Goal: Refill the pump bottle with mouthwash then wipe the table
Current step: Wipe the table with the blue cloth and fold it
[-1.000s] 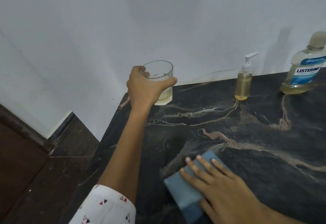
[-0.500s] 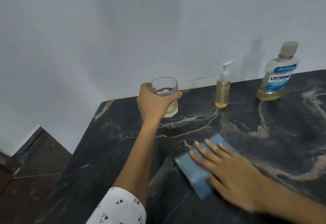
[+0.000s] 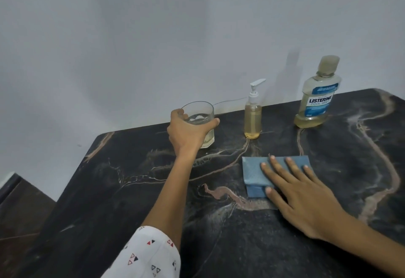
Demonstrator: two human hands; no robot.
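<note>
My left hand (image 3: 186, 134) grips a clear glass (image 3: 200, 115) with a little pale liquid in it, at the back left of the dark marble table (image 3: 219, 234). Straight fingers of my right hand (image 3: 295, 192) press flat on a folded blue cloth (image 3: 254, 174) in the middle of the table. A small pump bottle (image 3: 253, 120) with yellowish liquid and a white pump stands upright near the wall. Right of it stands a capped Listerine mouthwash bottle (image 3: 315, 100), holding only a low layer of liquid.
A plain white wall (image 3: 153, 36) runs directly behind the table. The table's left edge drops to a dark tiled floor (image 3: 22, 207) at the lower left. A thin wire (image 3: 230, 101) lies along the wall behind the glass.
My right hand has slid the blue cloth to the right and further back across the table. My left hand has kept hold of the glass, moving it right toward the pump bottle.
</note>
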